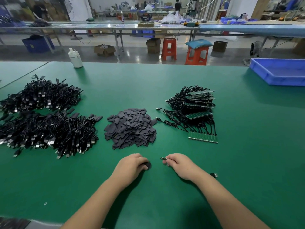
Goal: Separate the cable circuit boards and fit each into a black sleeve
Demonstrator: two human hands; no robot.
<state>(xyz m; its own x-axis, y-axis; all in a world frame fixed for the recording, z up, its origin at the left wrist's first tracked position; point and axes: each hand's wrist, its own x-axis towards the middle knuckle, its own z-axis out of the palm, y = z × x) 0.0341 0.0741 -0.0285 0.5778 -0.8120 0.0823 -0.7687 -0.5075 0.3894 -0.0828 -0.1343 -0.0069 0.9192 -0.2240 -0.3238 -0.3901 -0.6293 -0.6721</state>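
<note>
Right grip: right hand [179,164] pinches a circuit board [163,158], tip pointed toward the left hand.
Left grip: left hand [132,166] curled on a black sleeve [147,165], apparently ready for insertion.
Beyond grips: sleeve pile [130,128] on the desk [247,146]; joined boards [203,138] beyond the right grip.

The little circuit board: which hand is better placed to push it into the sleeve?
Right. The right hand already pinches the circuit board, pointing at the black sleeve held by the left hand.

Matt green table mat [165,83], matt black sleeves [130,128], glossy blue plastic tray [279,75], bare green circuit boards [203,138].
</note>
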